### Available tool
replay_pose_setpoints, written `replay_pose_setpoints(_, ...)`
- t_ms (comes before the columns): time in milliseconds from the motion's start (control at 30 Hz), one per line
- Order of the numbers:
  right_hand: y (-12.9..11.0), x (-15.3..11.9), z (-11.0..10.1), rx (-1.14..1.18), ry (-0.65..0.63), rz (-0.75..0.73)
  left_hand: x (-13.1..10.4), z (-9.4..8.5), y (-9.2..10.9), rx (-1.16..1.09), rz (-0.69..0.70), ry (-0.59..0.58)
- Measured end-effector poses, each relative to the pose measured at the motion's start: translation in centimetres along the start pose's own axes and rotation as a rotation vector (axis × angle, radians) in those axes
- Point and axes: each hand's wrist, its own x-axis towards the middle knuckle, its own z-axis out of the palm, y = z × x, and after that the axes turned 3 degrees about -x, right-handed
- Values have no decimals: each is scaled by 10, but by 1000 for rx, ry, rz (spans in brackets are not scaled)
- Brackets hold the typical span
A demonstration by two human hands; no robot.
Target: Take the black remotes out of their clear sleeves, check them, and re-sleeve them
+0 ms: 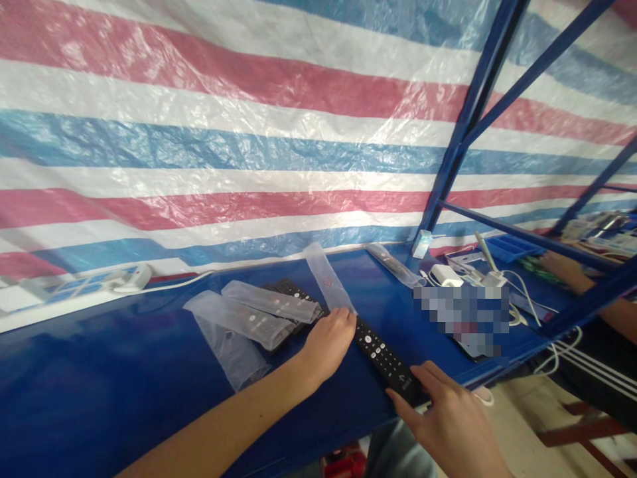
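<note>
A black remote control (385, 358) with white buttons lies slanted near the table's front edge. Its lower end is between the thumb and fingers of my right hand (448, 411). At its upper end, my left hand (331, 345) has its fingers closed on the open end of a clear plastic sleeve (326, 275), which stretches away toward the back of the table. To the left of my left hand is a pile of remotes in clear sleeves (263, 325), with a bare black remote (293, 290) partly showing behind them.
Another sleeved remote (393, 263) lies at the back of the blue table (124, 372). A small box (422, 244), a white charger (445, 275) and cables are on the right, beside a blue metal frame (470, 133). Another person's arm (572, 272) shows far right. A power strip (104, 285) is at left.
</note>
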Motion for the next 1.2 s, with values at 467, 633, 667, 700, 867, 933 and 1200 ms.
replay_pose_setpoints(467, -19, 23, 10, 55, -35, 86, -2, 0, 3, -41, 38, 8)
replay_pose_setpoints(633, 0, 27, 3, 325, -210, -8, -2, -4, 4, -50, -48, -5)
replay_pose_setpoints(667, 4, 27, 2, 368, -223, -14, -2, -5, 5, -61, -30, -8)
replay_pose_setpoints(700, 7, 28, 1, 392, -222, -13, -2, -5, 5, -75, -7, -10)
replay_pose_setpoints(867, 7, 39, 11, 329, -154, -2, -5, -4, 9, -140, 80, 7)
replay_pose_setpoints(933, 1, 45, 16, 277, -124, 2, -7, -4, 10, -164, 84, 18)
replay_pose_setpoints(1200, -17, 77, 29, 5, -69, 51, -15, -8, 30, -285, 117, 15)
